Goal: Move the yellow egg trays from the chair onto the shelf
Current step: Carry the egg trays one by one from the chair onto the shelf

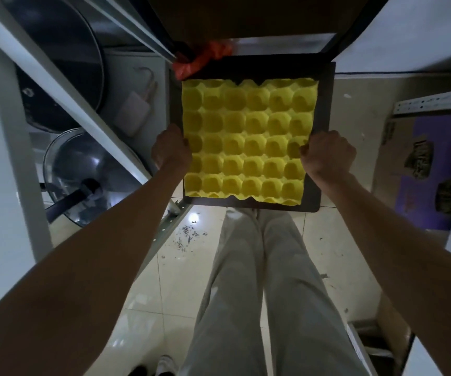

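A yellow egg tray (248, 142) with rows of cups lies on the dark seat of a chair (323, 109) straight in front of me. My left hand (170, 148) grips the tray's left edge and my right hand (327, 154) grips its right edge, thumbs over the rim. Whether one tray or a stack lies there cannot be told from above. The white metal shelf (64, 85) runs along the left side.
The shelf holds a dark pan (64, 50), a glass lid with a black handle (83, 175) and a pale rolling tool (135, 109). A red plastic bag (200, 61) hangs at the chair's back. A purple cardboard box (430, 169) stands right. My legs are below.
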